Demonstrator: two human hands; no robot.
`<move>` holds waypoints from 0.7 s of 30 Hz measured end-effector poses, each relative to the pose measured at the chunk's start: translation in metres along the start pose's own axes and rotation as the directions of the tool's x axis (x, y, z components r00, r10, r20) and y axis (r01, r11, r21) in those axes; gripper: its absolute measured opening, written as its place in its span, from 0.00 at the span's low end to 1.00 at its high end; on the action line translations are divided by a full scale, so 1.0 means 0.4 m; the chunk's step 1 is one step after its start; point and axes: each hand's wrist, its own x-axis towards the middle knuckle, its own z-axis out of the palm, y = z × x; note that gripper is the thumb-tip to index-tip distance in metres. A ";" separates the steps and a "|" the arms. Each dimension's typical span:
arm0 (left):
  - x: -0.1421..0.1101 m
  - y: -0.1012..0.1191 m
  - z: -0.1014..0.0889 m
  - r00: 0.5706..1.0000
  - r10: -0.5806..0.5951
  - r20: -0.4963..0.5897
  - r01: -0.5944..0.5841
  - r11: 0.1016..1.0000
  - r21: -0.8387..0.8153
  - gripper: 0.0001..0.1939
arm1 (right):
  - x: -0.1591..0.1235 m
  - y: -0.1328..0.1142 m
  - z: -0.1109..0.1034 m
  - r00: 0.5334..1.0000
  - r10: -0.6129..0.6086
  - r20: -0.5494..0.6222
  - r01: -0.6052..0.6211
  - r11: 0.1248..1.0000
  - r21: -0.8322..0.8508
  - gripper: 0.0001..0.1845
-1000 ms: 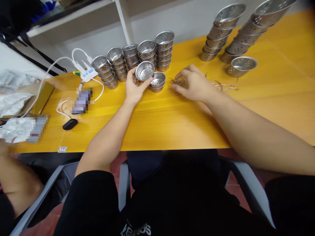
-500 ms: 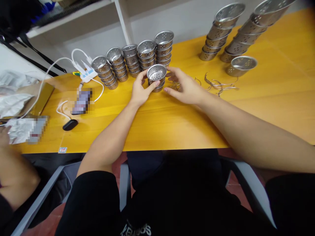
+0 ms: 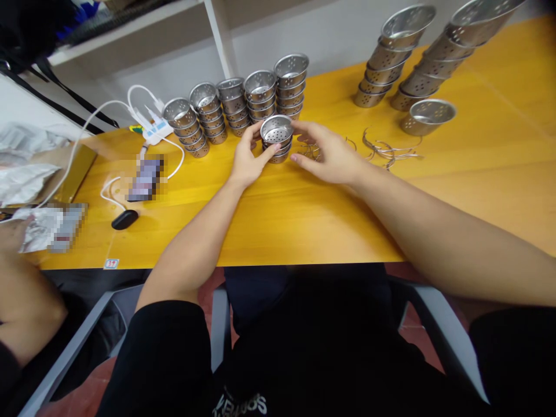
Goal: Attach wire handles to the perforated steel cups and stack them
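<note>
Left hand (image 3: pixel 247 162) has the top perforated cup (image 3: pixel 277 128) pinched at the rim, thumb on the near side and fingers curled round the far wall. The cup sits nested on a short stack (image 3: pixel 278 152) of the same cups, mid tabletop (image 3: pixel 278 220), just in front of the rows.

Right hand (image 3: pixel 328 153) is half open, fingers loosely curved, fingertips at the cup's right side. Can't tell whether it actually touches the cup or holds anything. It covers part of a small heap of wire clips (image 3: pixel 310 152).

Handling, my read:
- Thin pressed steel, so light and stiff. Won't flex under a pinch.
- Polished wall is probably slippery; the rolled rim is the better grip, or thumb inside and finger outside.
- Tapered sides, so nested cups may wedge. A slight twist should free one.
- Not fragile, though it could dent at the rim if dropped.

Materials and shapes:
- Cups are round, shiny, with punched holes in base and wall.
- Five short stacks (image 3: pixel 237 104) stand behind the hands; two tall leaning stacks (image 3: pixel 382 58) are far right with one loose cup (image 3: pixel 428 116) beside them.
- More bent wire pieces (image 3: pixel 386 149) lie to the right: thin, springy-looking, easy to tangle.
- Tabletop is smooth yellow wood grain.
</note>
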 end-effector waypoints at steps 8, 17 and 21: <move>-0.014 0.026 -0.006 1.000 -0.014 -0.022 0.014 1.000 -0.005 0.52 | -0.002 0.002 0.004 0.999 -0.017 -0.035 0.016 1.000 -0.024 0.50; -0.007 -0.004 0.008 0.999 -0.026 0.026 0.027 0.998 -0.056 0.51 | 0.005 -0.003 0.010 1.000 -0.015 0.001 0.015 0.994 -0.108 0.48; -0.006 -0.036 0.009 0.999 -0.038 0.013 0.038 0.999 -0.022 0.57 | 0.011 -0.019 -0.061 0.999 0.022 -0.023 -0.027 0.970 -0.240 0.50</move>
